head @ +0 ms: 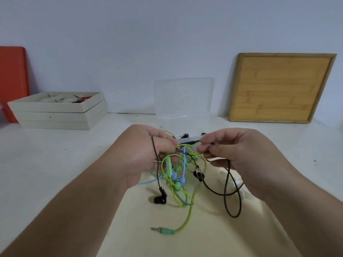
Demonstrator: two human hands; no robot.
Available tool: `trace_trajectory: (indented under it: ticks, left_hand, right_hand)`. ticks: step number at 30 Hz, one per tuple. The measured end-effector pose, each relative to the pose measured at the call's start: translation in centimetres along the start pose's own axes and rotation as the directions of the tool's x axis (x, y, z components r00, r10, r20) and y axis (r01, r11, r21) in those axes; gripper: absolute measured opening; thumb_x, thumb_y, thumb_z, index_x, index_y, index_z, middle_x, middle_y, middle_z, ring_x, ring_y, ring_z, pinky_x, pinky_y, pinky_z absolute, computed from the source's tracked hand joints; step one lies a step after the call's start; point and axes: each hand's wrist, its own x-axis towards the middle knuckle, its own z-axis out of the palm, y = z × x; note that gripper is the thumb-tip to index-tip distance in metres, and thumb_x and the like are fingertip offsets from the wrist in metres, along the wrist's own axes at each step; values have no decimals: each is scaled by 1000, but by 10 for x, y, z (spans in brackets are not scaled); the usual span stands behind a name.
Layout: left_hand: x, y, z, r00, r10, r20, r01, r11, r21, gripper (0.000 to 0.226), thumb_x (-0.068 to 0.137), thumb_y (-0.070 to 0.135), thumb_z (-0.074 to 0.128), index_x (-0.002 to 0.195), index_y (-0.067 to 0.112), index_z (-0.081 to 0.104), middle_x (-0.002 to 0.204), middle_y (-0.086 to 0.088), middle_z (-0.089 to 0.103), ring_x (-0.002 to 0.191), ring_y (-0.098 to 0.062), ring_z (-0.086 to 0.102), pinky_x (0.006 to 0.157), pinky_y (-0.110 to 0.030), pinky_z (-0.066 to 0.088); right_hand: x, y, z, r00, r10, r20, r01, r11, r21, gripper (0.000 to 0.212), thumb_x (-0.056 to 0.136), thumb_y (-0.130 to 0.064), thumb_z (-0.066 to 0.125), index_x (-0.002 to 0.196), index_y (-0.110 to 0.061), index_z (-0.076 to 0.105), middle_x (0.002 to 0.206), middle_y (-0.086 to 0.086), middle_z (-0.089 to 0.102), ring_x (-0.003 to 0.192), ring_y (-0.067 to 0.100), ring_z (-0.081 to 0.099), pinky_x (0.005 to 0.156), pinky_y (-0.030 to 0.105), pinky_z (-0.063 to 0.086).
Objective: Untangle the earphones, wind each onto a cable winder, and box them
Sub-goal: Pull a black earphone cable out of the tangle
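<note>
Above cream mat (204,238) on white table (55,154), head view: 2 hands, both raised, w/ 1 tangle of earphones (178,173) hanging btwn them. Left hand (146,154) has fingers curled round a bunch of cords. Right hand (241,156) pinches a thin yellow-green cord (183,145) btwn thumb & forefinger, near the left fingertips.

Cord colours counted: 4 (black, yellow-green, mint, light blue). How many sets that makes, can't tell. 2 black earbuds (160,198) show: 1 low under left hand, down by the mat; the 2nd earbud (198,175) mid-tangle. 1 mint jack plug (164,230) lies on mat, nearest camera. 1 black cord loop (234,217) droops under right hand.

Behind hands: 1 clear box (183,97), lid open & upright, base mostly hidden. Far left: 3 stacked beige trays (52,115), top one w/ small bits, & 1 orange board (13,80) by wall. Far right: 1 wooden board (278,88) leaning on wall.
</note>
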Motion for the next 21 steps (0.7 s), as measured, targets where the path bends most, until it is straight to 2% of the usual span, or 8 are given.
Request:
trace_trajectory:
  ticks: [3, 7, 9, 12, 16, 21]
  left_hand:
    - [1, 1, -2, 1000, -13, 6, 14, 999, -33, 13, 81, -9, 64, 81, 1, 71, 78, -17, 70, 66, -25, 64, 55, -25, 56]
    - [2, -1, -1, 1000, -15, 24, 15, 1000, -20, 14, 83, -7, 65, 76, 5, 68, 75, -13, 68, 54, -19, 60, 50, -22, 52]
    - [3, -4, 0, 999, 7, 34, -7, 1000, 21, 7, 87, 3, 66, 82, -1, 69, 74, -12, 66, 54, -18, 58, 51, -23, 51]
    - [5, -9, 0, 996, 25, 83, -34, 994, 101, 24, 88, 19, 71, 88, -5, 70, 71, -12, 66, 59, -21, 56, 58, -27, 49]
    - [1, -7, 0, 991, 1, 134, -18, 991, 130, 6, 84, 5, 74, 79, 5, 71, 65, -9, 66, 52, -16, 59, 47, -21, 45]
    - [3, -5, 1, 1000, 9, -16, -9, 1000, 16, 9, 84, -6, 70, 83, 3, 71, 73, -14, 70, 54, -19, 66, 45, -21, 50]
  right_hand:
    - [1, 1, 0, 1000, -20, -17, 20, 1000, -6, 18, 86, 8, 65, 83, -8, 73, 80, 9, 77, 73, 18, 68, 69, 29, 54]
    - [1, 2, -1, 999, -34, -6, 34, 999, 20, 15, 82, 10, 69, 86, -5, 72, 77, 12, 76, 67, 20, 69, 62, 26, 57]
    - [0, 2, -1, 999, -38, 18, 38, 999, 25, 17, 82, 12, 68, 88, -3, 71, 78, 14, 75, 67, 20, 70, 62, 25, 58]
    - [-2, 0, -1, 999, -33, 42, 30, 998, 59, 23, 81, 18, 65, 89, -2, 72, 82, 17, 75, 68, 21, 72, 64, 25, 60]
    - [-2, -2, -1, 998, -28, 59, 22, 995, 101, 27, 74, 18, 71, 86, -6, 74, 86, 18, 75, 74, 24, 73, 68, 27, 60]
    - [-1, -3, -1, 998, -14, 69, 6, 994, 109, 29, 73, 20, 71, 86, -6, 74, 86, 16, 75, 73, 21, 73, 64, 23, 59]
